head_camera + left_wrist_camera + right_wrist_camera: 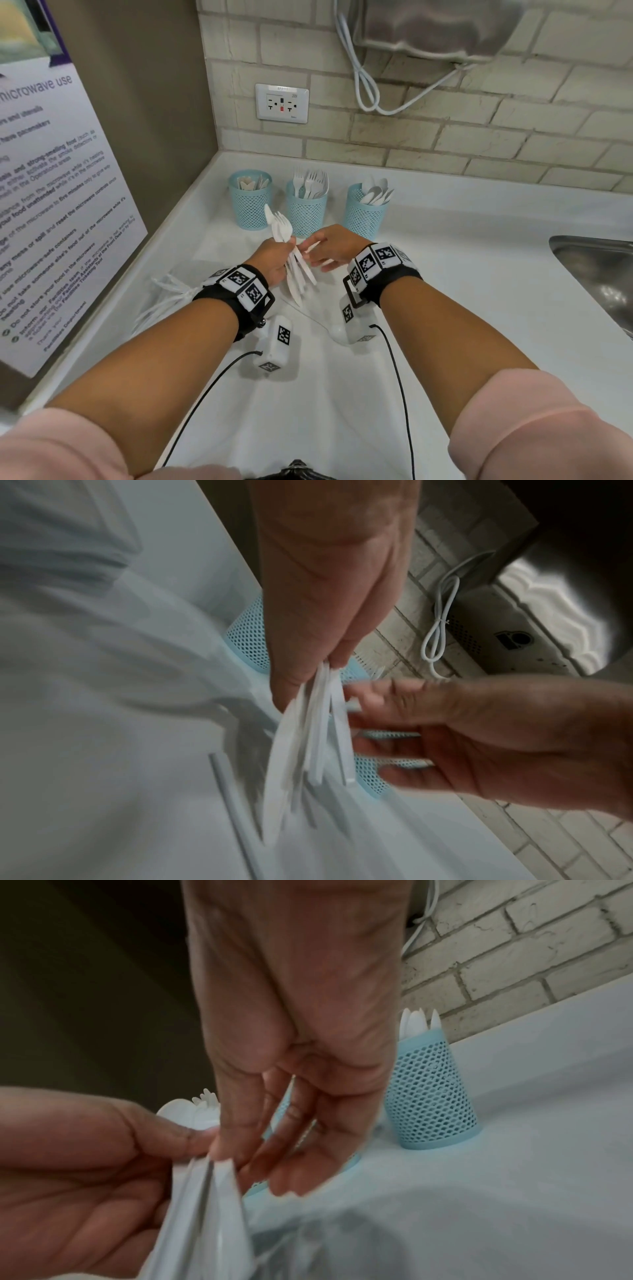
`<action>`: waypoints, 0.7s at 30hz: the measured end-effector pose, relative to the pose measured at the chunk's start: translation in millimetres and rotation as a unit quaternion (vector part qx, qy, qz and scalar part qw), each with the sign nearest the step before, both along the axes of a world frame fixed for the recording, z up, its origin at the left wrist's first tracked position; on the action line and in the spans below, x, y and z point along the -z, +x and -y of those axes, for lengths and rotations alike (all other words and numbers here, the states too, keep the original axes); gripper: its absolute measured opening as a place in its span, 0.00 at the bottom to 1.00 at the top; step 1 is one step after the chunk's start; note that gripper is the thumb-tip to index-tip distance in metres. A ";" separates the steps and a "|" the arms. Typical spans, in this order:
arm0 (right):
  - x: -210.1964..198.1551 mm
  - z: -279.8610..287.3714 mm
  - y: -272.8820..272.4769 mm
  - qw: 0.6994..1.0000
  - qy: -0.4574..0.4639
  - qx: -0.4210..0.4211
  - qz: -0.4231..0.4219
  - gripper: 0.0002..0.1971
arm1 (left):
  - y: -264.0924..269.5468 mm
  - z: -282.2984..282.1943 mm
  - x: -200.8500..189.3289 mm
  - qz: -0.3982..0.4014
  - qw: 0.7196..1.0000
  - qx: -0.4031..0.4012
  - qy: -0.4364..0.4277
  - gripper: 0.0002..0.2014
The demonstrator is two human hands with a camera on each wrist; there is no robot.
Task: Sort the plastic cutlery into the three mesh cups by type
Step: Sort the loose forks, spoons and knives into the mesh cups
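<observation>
We worked at a white table set into a corner, with a pale brick wall behind it and a printed microwave notice on the panel to our left. A steel sink cut into the table's right edge, and a metal dispenser hung on the wall above with a white cord looped below it. A wall socket sat above the cups.

Three blue mesh cups stood in a row near the back. The left cup held what looked like knives, though we could not tell for sure; the middle cup held forks, tines up; the right cup held spoons.

Our left hand was just in front of the left and middle cups, its grip clamped round a bundle of white cutlery, with fork tines and a spoon bowl sticking up above the fist and the handles fanning downward. Our right hand was beside it, thumb and forefinger pinching one handle out of that bundle, the other fingers loosely spread.

More loose cutlery lay on the table under our left forearm, and a single spoon lay between our wrists. The wrist views were blurred.
</observation>
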State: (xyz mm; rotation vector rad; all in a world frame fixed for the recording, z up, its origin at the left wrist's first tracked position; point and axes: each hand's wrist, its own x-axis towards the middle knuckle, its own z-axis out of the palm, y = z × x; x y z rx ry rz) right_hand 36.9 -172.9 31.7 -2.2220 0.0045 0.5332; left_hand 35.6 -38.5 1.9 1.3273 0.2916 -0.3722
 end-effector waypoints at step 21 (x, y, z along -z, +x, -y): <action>44.2 27.3 -16.6 0.899 -0.423 -0.118 0.002 0.20 | -5.5 -33.0 16.0 -0.042 0.997 -0.065 -0.029 0.09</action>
